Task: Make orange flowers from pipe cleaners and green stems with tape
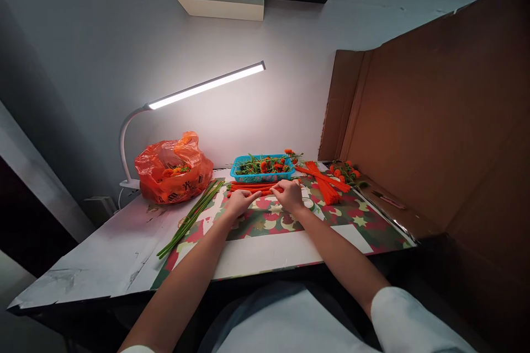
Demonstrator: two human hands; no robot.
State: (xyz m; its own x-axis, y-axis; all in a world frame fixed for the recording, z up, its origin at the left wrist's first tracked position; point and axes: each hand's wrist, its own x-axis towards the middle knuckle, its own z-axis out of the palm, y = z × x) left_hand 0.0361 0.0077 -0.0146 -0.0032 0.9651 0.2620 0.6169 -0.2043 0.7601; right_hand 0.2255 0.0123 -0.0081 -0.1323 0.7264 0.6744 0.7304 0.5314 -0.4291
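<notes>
My left hand [240, 202] and my right hand [289, 195] are close together over the patterned mat. Between their pinched fingertips runs a thin orange pipe cleaner [265, 191], held roughly level. Just behind it lies a row of orange pipe cleaners [248, 185], partly covered by my fingers. To the right of my right hand, a crossed pile of orange pipe cleaners [325, 183] spreads over the mat. A blue basket [261, 178] behind my hands holds orange flowers with green stems. Near my right wrist is a round white roll [308, 204], partly hidden.
Long green stems [191, 219] lie left of my hands, beside an orange plastic bag [176, 171] containing flowers. A desk lamp [207, 86] reaches overhead. More orange flowers [344, 171] rest at the right, near a tall cardboard wall [422, 110]. The table's front edge is close to my body.
</notes>
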